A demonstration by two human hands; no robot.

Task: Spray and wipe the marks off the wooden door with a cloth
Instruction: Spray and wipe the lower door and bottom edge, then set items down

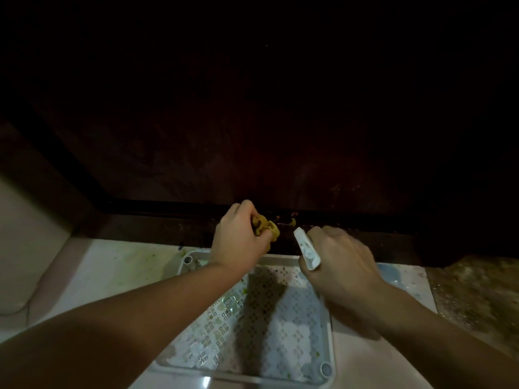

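with both hands low at the door [252,136], left hand [238,240] grips the cloth [266,228] touching its bottom edge; right hand [339,256] holds the spray bottle [306,249] just beside the cloth, nozzle doorward; left is nearer.

The upper part of the wooden door [252,108] above both hands is lost in darkness, so any marks there cannot be made out. The left hand [238,240] covers most of the yellow cloth [266,228] bunched in its fingers. The right hand [339,262] hides the body of the spray bottle [306,249]; its label is too small to read. Both forearms are cut off by the lower edge.
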